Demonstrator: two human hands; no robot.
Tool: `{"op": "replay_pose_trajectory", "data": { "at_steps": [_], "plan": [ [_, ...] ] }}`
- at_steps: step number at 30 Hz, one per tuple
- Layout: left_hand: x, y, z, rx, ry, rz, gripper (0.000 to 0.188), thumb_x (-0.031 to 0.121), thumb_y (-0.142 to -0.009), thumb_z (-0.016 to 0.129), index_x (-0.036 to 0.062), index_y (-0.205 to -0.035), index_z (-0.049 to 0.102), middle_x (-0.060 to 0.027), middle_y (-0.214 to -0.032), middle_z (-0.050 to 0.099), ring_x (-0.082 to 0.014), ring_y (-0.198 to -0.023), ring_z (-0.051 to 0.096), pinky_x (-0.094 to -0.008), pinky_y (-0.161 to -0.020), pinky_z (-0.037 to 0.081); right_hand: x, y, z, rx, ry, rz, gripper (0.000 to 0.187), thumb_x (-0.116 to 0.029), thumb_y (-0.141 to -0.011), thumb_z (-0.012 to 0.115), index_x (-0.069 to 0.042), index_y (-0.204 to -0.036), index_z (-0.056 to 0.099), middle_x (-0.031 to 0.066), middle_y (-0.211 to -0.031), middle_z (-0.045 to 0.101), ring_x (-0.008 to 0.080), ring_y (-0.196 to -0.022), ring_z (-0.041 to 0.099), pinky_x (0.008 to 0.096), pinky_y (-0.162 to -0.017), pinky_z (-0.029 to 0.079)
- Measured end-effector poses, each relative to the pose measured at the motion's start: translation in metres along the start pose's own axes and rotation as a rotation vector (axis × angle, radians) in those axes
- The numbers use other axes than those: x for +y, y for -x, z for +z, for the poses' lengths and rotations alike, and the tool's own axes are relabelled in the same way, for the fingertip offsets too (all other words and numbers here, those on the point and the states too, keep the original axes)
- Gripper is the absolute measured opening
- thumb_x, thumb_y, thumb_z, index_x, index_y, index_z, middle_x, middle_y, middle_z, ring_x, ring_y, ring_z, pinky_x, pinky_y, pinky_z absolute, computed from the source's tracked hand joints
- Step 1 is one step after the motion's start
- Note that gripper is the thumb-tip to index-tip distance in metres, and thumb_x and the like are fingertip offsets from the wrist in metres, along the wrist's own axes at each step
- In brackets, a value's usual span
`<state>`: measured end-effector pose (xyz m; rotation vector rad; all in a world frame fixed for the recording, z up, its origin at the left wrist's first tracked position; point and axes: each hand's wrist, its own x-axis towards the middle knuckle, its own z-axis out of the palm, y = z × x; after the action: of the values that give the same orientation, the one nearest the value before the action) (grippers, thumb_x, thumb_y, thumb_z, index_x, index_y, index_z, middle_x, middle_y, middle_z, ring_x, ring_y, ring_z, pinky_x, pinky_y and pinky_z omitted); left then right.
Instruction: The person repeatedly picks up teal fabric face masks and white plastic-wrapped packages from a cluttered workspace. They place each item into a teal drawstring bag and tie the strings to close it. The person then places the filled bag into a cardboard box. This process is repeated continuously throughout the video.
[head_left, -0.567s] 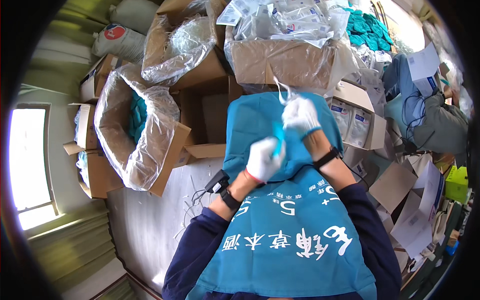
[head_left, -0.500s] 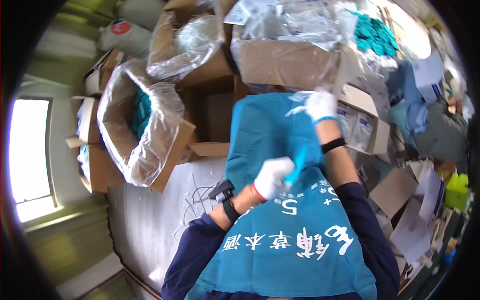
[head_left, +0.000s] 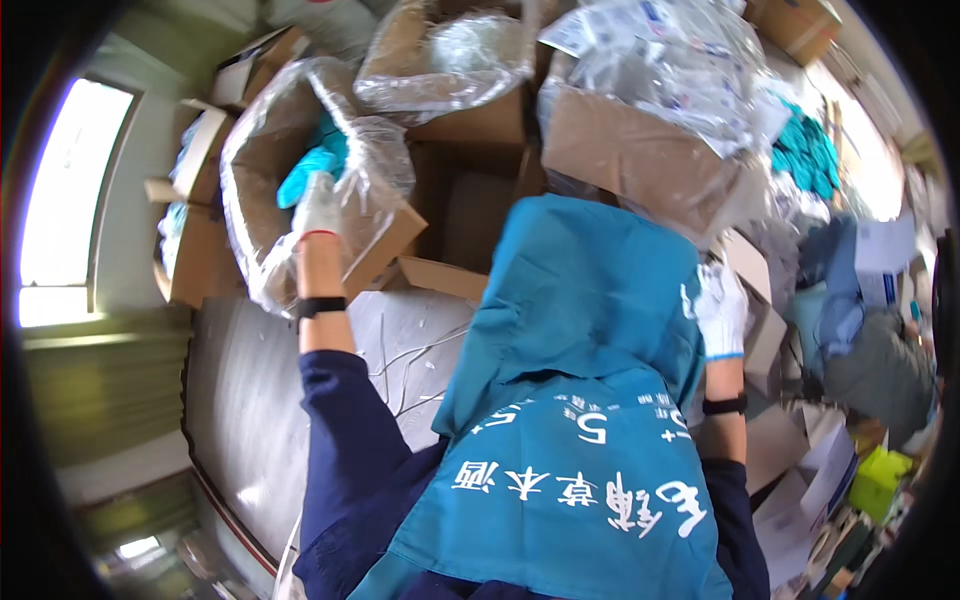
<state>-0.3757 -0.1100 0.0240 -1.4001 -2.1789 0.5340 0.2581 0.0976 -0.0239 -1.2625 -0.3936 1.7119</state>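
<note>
Fingers point(head_left: 320, 187) of your gloved left hand point(head_left: 319, 213) at the mouth of the plastic-lined carton point(head_left: 265, 170), up against a teal bundle point(head_left: 308, 177); whether they're closed on it, can't tell. Bundle sits inside that carton, just beyond the fingertips, long axis apparently slanting lower left to upper right. Left hand clearly nearer. Your right hand point(head_left: 720, 310): well right of the carton, beside the blue apron point(head_left: 600, 270), fingers partly curled, hold unclear.
</note>
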Motion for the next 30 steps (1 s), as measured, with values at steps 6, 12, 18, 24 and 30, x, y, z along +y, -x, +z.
{"op": "replay_pose_trajectory", "data": {
  "at_steps": [6, 12, 18, 24, 30],
  "plan": [
    [0.108, -0.028, -0.039, 0.193, 1.061, 0.069, 0.019, 0.01, -0.089, 0.059, 0.0053, -0.099, 0.074, -0.0071, -0.111, 0.071, -0.027, -0.115, 0.061, -0.035, -0.101, 0.048, -0.026, 0.033, 0.036, -0.34, -0.028, 0.021, 0.028, -0.028, -0.104, 0.054, -0.003, -0.098, 0.064, -0.0064, -0.058, 0.04, 0.0053, -0.041, 0.035, 0.023, -0.037, 0.029],
    [0.287, 0.006, -0.201, -0.222, 1.887, 0.432, 0.052, 0.028, -0.086, 0.075, 0.0071, -0.131, 0.059, -0.0145, -0.132, 0.06, -0.0275, -0.123, 0.057, -0.0352, -0.106, 0.044, -0.034, 0.053, 0.076, -0.467, -0.017, 0.177, 0.024, -0.023, -0.103, 0.055, -0.003, -0.095, 0.066, -0.0028, -0.063, 0.052, 0.0058, -0.046, 0.044, 0.0219, -0.039, 0.033],
    [0.348, 0.013, -0.22, -0.576, 2.057, 0.824, 0.042, 0.036, -0.099, 0.06, 0.0033, -0.125, 0.059, -0.0112, -0.114, 0.067, -0.0253, -0.112, 0.062, -0.0357, -0.1, 0.047, -0.033, 0.06, 0.092, -0.52, 0.019, 0.18, 0.025, -0.024, -0.103, 0.056, -0.002, -0.101, 0.068, -0.0023, -0.067, 0.055, 0.0057, -0.049, 0.047, 0.0211, -0.043, 0.036],
    [0.344, 0.044, -0.237, -1.352, 2.316, 0.489, 0.044, 0.04, -0.107, 0.044, 0.0023, -0.102, 0.067, -0.0059, -0.081, 0.063, -0.014, -0.069, 0.058, -0.0288, -0.07, 0.049, -0.033, 0.049, 0.083, -0.548, 0.003, 0.157, 0.025, -0.024, -0.103, 0.055, -0.002, -0.103, 0.067, -0.0056, -0.061, 0.046, 0.0035, -0.046, 0.04, 0.021, -0.041, 0.032],
    [0.321, 0.051, -0.249, -0.943, 1.915, 0.64, 0.041, 0.036, -0.107, 0.044, 0.0046, -0.087, 0.062, -0.0007, -0.071, 0.053, -0.0108, -0.066, 0.048, -0.0281, -0.063, 0.043, -0.034, 0.053, 0.084, -0.466, 0.526, -0.158, 0.024, -0.024, -0.101, 0.058, -0.003, -0.095, 0.069, -0.0027, -0.066, 0.054, 0.005, -0.049, 0.044, 0.023, -0.044, 0.036]
  ]
}}
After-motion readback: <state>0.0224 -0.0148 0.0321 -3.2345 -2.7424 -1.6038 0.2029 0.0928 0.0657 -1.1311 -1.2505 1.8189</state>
